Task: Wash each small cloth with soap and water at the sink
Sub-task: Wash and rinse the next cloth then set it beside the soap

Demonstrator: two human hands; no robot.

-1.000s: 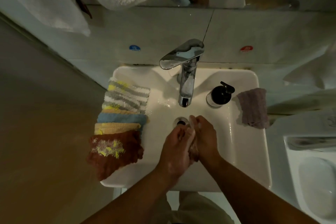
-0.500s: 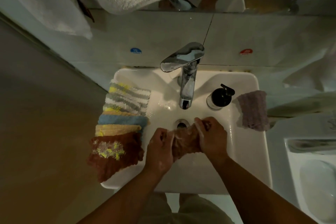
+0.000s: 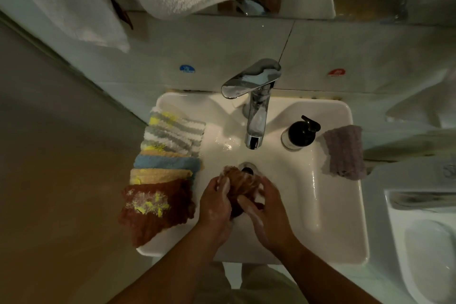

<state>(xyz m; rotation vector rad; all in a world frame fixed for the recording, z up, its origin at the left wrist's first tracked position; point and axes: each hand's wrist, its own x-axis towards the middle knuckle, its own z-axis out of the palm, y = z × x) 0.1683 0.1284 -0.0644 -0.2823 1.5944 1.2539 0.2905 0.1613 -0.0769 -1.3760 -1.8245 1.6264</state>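
Head view: left hand and right hand half-hide brown cloth.

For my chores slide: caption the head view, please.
Left hand and right hand scrub a soapy brown cloth in the sink beside stacked cloths.

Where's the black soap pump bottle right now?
Head view, right side: the soap bottle stands on the sink rim between the tap and the purple cloth.

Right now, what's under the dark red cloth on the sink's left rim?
The dark red cloth overlaps a pale yellow cloth, whose far edge shows; the sink rim beneath is covered.
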